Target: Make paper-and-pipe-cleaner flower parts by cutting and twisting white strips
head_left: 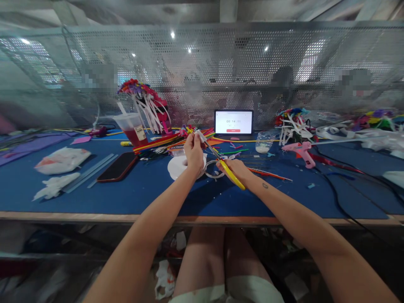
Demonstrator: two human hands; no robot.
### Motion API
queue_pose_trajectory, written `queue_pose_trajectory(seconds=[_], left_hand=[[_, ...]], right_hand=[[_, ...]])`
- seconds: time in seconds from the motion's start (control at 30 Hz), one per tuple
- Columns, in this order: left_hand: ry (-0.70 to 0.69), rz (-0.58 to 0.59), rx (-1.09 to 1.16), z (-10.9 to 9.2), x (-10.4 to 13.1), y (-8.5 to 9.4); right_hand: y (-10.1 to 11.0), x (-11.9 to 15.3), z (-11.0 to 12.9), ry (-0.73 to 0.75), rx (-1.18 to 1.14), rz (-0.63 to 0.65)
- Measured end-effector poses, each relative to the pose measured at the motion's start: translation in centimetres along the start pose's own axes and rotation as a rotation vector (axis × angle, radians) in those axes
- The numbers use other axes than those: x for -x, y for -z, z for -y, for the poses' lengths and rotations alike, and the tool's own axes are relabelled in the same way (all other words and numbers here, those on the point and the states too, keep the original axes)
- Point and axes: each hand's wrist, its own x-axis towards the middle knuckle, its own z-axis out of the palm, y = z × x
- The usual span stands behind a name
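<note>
The right hand (237, 171) gripped yellow-handled scissors (232, 176). The left hand's (194, 151) fingers pinched a pale scrap (200, 135), too small to identify; its wrist partly hid a white disc (176, 167).

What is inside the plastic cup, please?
Red liquid fills the lower part of the cup; a straw sticks out. What the label covers cannot be seen.

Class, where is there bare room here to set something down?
Bare blue lies between the phone and the table's front edge, and between the right forearm and the black cable, save a small blue scrap. It is crowded around the coloured stems, between cup and tablet.
</note>
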Motion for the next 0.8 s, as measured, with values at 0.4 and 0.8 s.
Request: queue_pose_trajectory(seconds=[0.4,0.8], left_hand=[[0.009,-0.001,-0.007,0.24,-0.07,0.12],[-0.001,-0.004,0.009,0.54,-0.13,0.21]], right_hand=[[-0.35,-0.22,-0.02,-0.024,0.079,0.007],[-0.33,-0.30,0.28,-0.035,0.147,0.044]])
